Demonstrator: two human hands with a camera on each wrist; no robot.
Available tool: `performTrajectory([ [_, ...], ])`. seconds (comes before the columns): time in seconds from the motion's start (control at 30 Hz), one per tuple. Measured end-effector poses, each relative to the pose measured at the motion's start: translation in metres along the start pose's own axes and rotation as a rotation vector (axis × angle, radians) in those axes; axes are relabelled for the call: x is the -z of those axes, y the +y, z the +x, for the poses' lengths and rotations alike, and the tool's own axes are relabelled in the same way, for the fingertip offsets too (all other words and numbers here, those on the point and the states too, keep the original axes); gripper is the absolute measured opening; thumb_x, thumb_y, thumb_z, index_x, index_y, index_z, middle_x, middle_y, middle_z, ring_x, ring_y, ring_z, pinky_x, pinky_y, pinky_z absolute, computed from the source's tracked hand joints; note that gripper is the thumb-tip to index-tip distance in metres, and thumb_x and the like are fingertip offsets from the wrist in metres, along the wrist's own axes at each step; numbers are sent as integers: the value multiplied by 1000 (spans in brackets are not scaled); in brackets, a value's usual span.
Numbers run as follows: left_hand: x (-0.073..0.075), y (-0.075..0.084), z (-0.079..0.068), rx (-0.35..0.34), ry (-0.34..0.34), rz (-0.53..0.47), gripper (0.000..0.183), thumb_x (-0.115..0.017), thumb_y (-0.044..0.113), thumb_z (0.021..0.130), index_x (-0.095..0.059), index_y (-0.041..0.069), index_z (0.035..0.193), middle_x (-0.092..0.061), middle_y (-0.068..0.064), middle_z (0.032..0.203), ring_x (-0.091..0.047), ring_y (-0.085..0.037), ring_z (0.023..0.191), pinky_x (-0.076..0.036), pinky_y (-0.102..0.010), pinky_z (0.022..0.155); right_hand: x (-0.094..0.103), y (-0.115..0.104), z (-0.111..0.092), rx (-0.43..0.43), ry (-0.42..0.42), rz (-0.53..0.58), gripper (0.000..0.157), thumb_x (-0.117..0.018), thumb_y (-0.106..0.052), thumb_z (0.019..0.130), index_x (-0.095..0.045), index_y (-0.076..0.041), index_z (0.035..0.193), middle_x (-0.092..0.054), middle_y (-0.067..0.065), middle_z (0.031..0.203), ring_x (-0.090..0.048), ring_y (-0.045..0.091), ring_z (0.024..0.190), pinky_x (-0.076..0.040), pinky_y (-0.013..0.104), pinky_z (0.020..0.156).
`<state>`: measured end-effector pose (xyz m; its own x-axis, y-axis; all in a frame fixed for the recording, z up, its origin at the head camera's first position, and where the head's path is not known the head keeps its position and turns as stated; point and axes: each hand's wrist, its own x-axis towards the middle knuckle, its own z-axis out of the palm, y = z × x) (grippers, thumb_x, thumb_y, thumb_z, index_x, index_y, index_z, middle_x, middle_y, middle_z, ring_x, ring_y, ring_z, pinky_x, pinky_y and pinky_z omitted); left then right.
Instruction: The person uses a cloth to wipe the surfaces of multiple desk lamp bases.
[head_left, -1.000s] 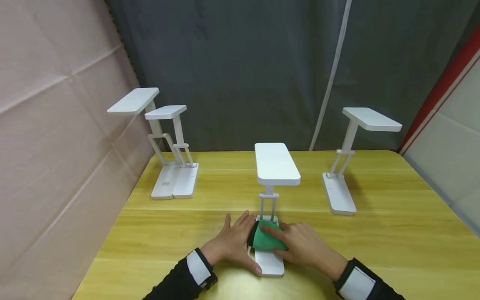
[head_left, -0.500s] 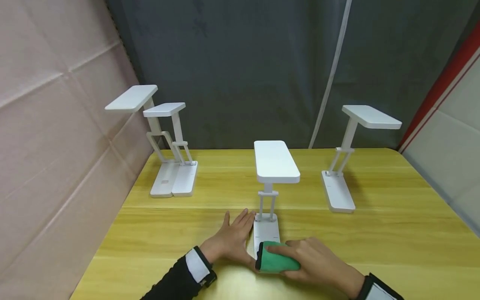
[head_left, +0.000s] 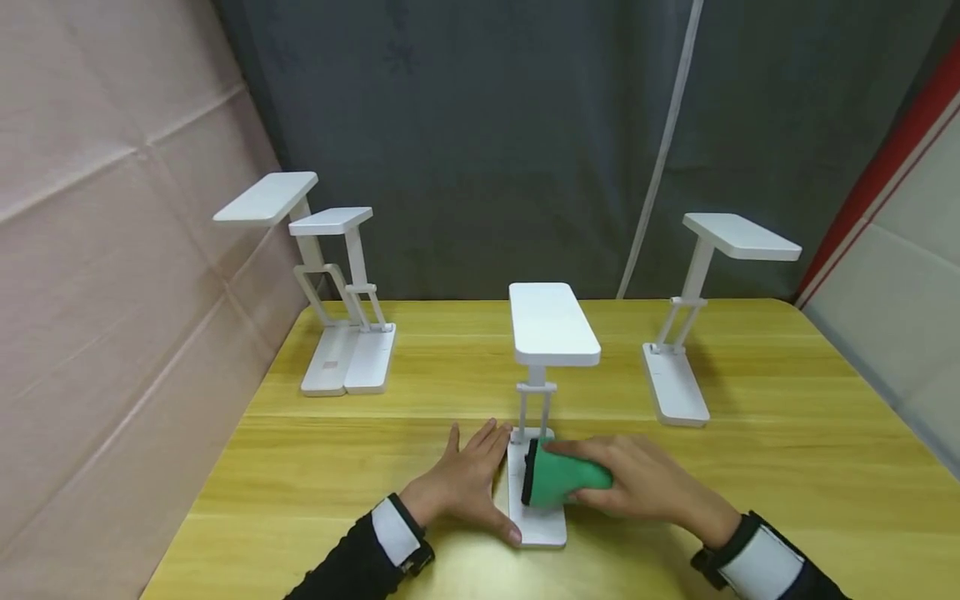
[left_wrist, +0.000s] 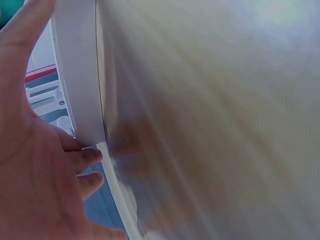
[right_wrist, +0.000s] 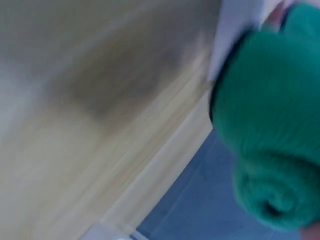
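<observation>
A white folding desk lamp (head_left: 553, 325) stands upright at the middle front of the table. My left hand (head_left: 467, 479) lies along the left side of its base (head_left: 542, 532), fingers straight and spread, the thumb at the front corner. In the left wrist view, the fingertips touch the side of the base (left_wrist: 77, 75). My right hand (head_left: 648, 482) grips a folded green cloth (head_left: 566, 479) with a black edge over the top of the base. The right wrist view shows the cloth (right_wrist: 280, 95) close up, its lower fold rolled; most of that hand is out of frame.
Two more white lamps, a rear one (head_left: 266, 200) and a nearer one (head_left: 369, 358), stand side by side at the back left of the wooden table (head_left: 315, 492). Another lamp (head_left: 678, 387) stands at the right. A dark curtain (head_left: 465, 150) hangs behind.
The right hand slid the cloth toward the front of the base, then back up to its middle, now farther right than at first. The left hand stays at the base.
</observation>
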<state>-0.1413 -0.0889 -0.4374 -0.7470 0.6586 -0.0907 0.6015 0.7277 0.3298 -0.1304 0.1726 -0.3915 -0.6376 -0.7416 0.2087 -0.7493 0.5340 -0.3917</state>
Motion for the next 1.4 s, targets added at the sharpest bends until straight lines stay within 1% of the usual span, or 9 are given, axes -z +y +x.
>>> performTrajectory([
  [0.07,-1,-1,0,1,-3,2,129,-62,80,52,-7,5,142,-13,-11,149,-3,-25,136,-3,-67,99,-2,6,5,20,74,-202,58,-67,-42,79,-42,-34,130,-63,-4,97,-55,3,73,-48,25,57],
  [0.17,-2,-1,0,-1,-16,-1,128,-60,81,53,-6,6,142,-12,-10,149,-2,-24,136,-3,-67,99,-12,12,7,67,111,-468,67,-71,-43,74,-39,-33,133,-62,1,93,-58,12,72,-50,30,57],
  [0.27,-2,-2,1,-4,-23,-8,128,-59,81,54,-5,5,142,-12,-10,149,-2,-24,136,-3,-68,99,-24,16,3,75,101,-548,69,-71,-43,73,-38,-33,133,-60,2,86,-56,13,64,-48,29,51],
  [0.5,0,-2,1,5,-17,2,130,-60,81,53,-4,5,142,-10,-11,149,-1,-23,136,-1,-66,100,-33,10,-8,31,116,-378,67,-70,-41,73,-39,-34,132,-61,-2,85,-50,3,61,-44,25,49],
  [0.6,1,-2,1,9,-16,-2,130,-61,80,53,-3,5,142,-10,-11,149,-1,-23,136,-1,-66,100,-32,7,-11,44,124,-354,66,-70,-40,74,-40,-33,132,-61,-3,86,-51,2,64,-45,25,51],
  [0.83,2,0,1,4,-18,5,130,-61,80,53,-4,4,142,-11,-12,149,-2,-24,136,-1,-66,100,-30,-1,-18,64,66,-305,60,-68,-44,76,-42,-36,129,-49,-14,73,-33,-6,55,-32,13,46],
  [1.17,3,2,0,2,-26,52,132,-61,81,52,-3,4,142,-10,-12,149,-2,-24,135,-2,-66,99,-24,-18,-33,138,-31,-41,49,-65,-40,80,-47,-34,125,-58,-16,87,-40,-9,62,-29,5,51],
  [1.27,2,1,0,1,-21,58,132,-60,81,51,-3,4,142,-10,-12,149,-2,-24,135,-3,-66,100,-16,-17,-24,91,-38,23,47,-64,-41,81,-48,-33,125,-61,-13,95,-45,-7,66,-34,8,52],
  [1.4,-2,1,-1,0,-4,29,130,-61,80,52,-5,6,142,-13,-11,148,-5,-25,135,-4,-67,99,-16,-13,1,-43,51,-99,51,-66,-40,79,-46,-36,126,-58,-12,85,-44,-3,60,-36,15,47],
])
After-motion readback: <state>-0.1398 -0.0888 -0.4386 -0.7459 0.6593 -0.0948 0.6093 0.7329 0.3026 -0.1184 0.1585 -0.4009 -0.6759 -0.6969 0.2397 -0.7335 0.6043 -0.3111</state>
